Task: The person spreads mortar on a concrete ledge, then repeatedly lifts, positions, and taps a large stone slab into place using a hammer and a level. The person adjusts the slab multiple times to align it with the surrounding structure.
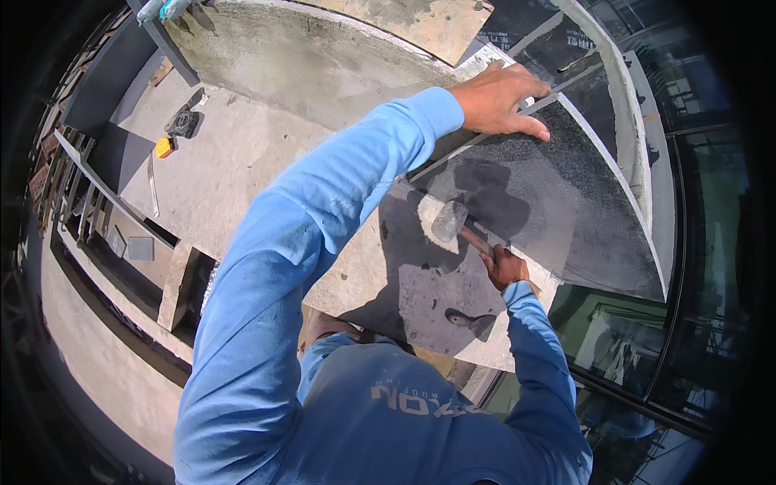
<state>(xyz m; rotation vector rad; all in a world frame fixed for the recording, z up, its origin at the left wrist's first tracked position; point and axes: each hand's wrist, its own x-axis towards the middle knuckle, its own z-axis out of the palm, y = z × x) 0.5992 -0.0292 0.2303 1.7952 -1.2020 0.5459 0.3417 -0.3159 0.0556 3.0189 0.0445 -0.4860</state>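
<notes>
Sunlit concrete surface (pixel 259 153), pale and dusty, spans the left and middle of the view. Toward its left edge lie a thin metal strip (pixel 153 186), a yellow item (pixel 164 147) of unclear kind and, just beside that item, a black tape measure (pixel 185 124). A weathered grey panel (pixel 291 65) borders the far edge. Open concrete extends from these articles to the blue left sleeve (pixel 275 234), which crosses above the surface.

Further right, a mallet (pixel 449 221) is found at the left edge of a dark slab (pixel 582 202). Its head is grey, blocky and scuffed, its handle reddish-brown; whether the head is resting or raised cannot be determined. Left hand (pixel 503 95): fingers spread, grasping nothing visible, over the slab's narrow far corner; contact not confirmed. Right hand (pixel 509 268): clenched round the mallet's handle, near the slab's near left corner.

Slab is fan-shaped and dark grey, speckled toward the far corner and dusty toward the near edge. Working room on its face runs from the mallet to a thin, pale, curved right edge. Beyond are a curved pale rim (pixel 632 129) and, rightmost, dark glass panes (pixel 719 210).
</notes>
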